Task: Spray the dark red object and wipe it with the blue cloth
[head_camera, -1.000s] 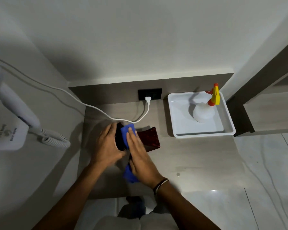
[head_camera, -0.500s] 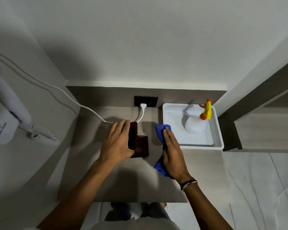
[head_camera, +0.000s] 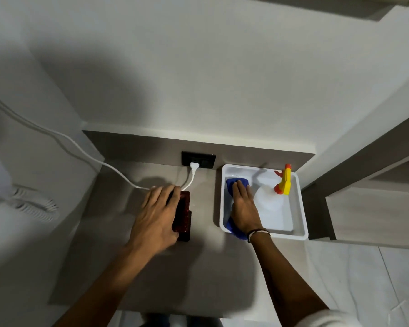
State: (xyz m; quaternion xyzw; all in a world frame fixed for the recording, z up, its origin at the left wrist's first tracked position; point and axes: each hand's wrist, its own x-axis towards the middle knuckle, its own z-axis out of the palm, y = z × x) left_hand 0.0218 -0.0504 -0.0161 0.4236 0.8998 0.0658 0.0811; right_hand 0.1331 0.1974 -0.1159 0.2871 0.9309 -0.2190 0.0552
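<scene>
A: Any writing legible?
B: None readable on the spray bottle [head_camera: 269, 199] or elsewhere.
A: Dark red object [head_camera: 183, 214]?
B: On the counter [head_camera: 198, 267], toward its back edge; left hand [head_camera: 157, 217] lies over it, fingers spread, hiding most of it.
A: Blue cloth [head_camera: 237, 182]?
B: In the white tray [head_camera: 301, 213] at the back right corner, under the flat, open-fingered right hand [head_camera: 243, 211]; whether it grips, probably not, hard to tell.

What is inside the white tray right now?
The white tray holds the spray bottle at the right and the blue cloth at the left, under the right hand. The hand hides the cloth's middle and the tray floor beneath.
</scene>
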